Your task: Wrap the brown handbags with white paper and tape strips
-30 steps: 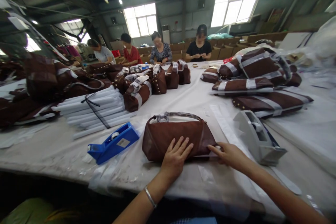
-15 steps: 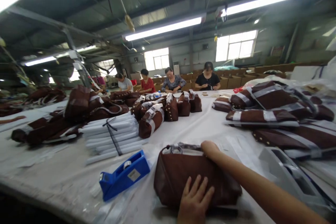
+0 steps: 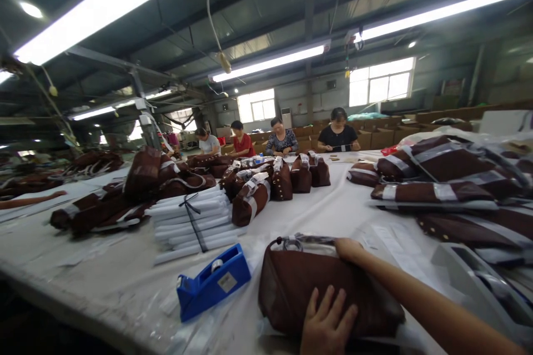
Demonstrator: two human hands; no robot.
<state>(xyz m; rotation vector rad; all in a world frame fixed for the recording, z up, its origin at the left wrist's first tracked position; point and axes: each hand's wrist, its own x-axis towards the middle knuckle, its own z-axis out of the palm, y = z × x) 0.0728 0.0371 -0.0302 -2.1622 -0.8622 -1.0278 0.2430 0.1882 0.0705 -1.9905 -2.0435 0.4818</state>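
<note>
A dark brown handbag (image 3: 300, 277) stands on the white-covered table right in front of me. A wrapped strap or handle with a grey ring of cord lies along its top edge. My left hand (image 3: 328, 319) rests flat on the lower front of the bag, fingers spread. At the top edge, my right hand (image 3: 350, 249) is curled over the bag; its fingertips are hidden behind it. Left of the bag sits a blue tape dispenser (image 3: 214, 283) with a roll in it.
A tied bundle of white sheets (image 3: 175, 224) lies behind the dispenser. Brown bags (image 3: 252, 202) stand mid-table, with more wrapped ones (image 3: 437, 191) stacked at right. A grey dispenser (image 3: 478, 283) is near my right forearm. Several people (image 3: 338, 136) work across the table.
The whole view has shifted, so everything appears further right and a little lower. Both hands keep their places on the handbag, the left flat, the right at the top edge.
</note>
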